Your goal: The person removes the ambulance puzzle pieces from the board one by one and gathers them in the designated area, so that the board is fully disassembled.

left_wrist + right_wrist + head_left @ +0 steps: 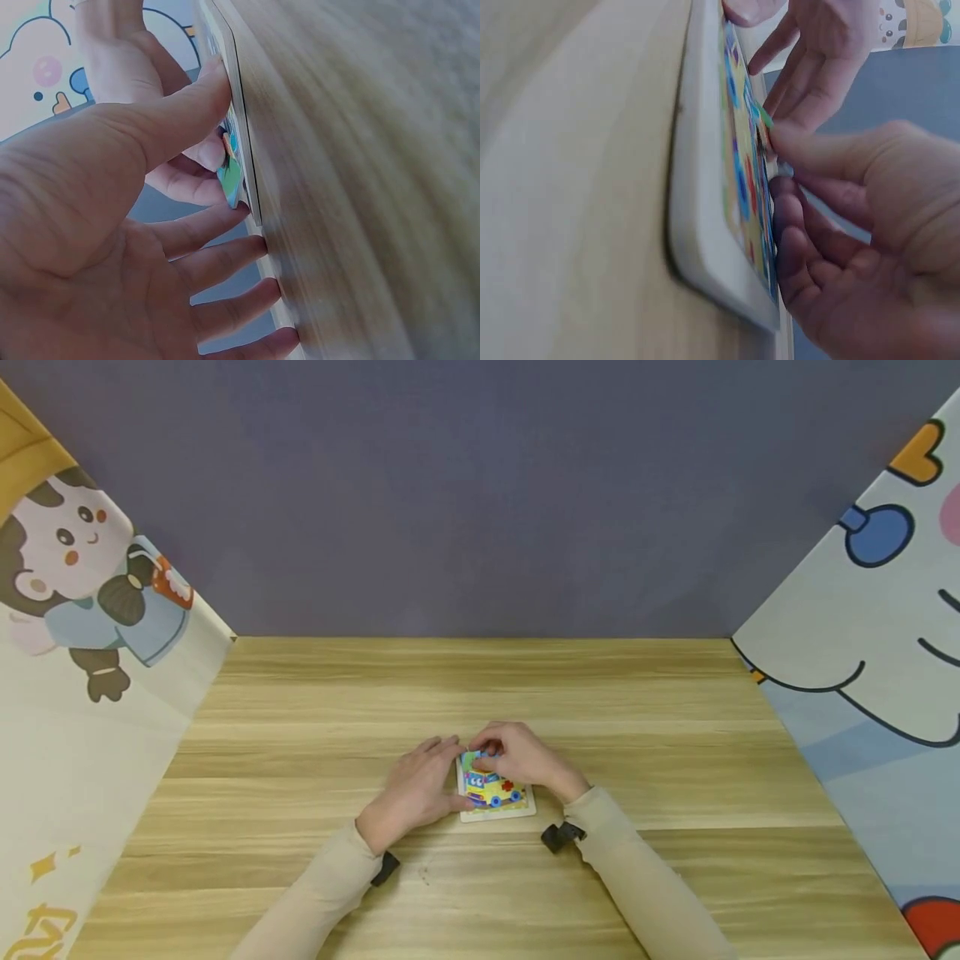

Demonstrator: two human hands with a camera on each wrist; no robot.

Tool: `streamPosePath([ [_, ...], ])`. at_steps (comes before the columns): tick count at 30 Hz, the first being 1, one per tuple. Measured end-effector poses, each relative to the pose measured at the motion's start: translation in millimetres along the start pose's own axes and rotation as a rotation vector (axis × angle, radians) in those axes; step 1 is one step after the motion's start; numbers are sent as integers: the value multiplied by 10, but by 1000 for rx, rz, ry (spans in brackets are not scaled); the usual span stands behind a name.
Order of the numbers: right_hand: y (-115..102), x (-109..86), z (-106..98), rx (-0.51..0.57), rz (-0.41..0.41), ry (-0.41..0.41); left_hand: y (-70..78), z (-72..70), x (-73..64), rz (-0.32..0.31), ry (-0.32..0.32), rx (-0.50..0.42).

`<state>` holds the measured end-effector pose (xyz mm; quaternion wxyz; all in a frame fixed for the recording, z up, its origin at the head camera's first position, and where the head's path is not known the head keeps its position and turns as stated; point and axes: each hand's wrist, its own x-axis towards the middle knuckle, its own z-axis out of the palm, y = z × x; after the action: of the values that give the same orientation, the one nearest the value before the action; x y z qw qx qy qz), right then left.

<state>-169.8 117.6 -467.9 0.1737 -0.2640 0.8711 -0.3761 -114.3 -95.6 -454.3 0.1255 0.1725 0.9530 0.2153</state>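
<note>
A small jigsaw board (498, 815) with a pale rim lies flat on the wooden table, showing a yellow ambulance picture (491, 787) with blue wheels and a red cross. My left hand (420, 789) is at its left side, thumb resting on the board's edge, the other fingers spread out straight with tips down on the table. Over the far part of the board, my right hand (528, 756) pinches a puzzle piece between thumb and fingers. In the left wrist view this puzzle piece (231, 182), green and blue, stands tilted up from the board. My right fingers partly hide it.
The wooden table (480, 693) runs back to a dark grey wall (480, 510). Side panels with cartoon prints stand at left (150, 693) and right (795, 643). Black wrist cameras (561, 837) are strapped under both sleeves.
</note>
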Motion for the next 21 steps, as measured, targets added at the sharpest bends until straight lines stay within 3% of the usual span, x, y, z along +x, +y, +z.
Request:
streamPosePath([
  [10,-2,-19,-38,-16,-19,-45,10,0,5,-15,-6,-6],
  [21,34,-77,-66,-67,-73,4,20,-4,-11,-14,5,-25],
])
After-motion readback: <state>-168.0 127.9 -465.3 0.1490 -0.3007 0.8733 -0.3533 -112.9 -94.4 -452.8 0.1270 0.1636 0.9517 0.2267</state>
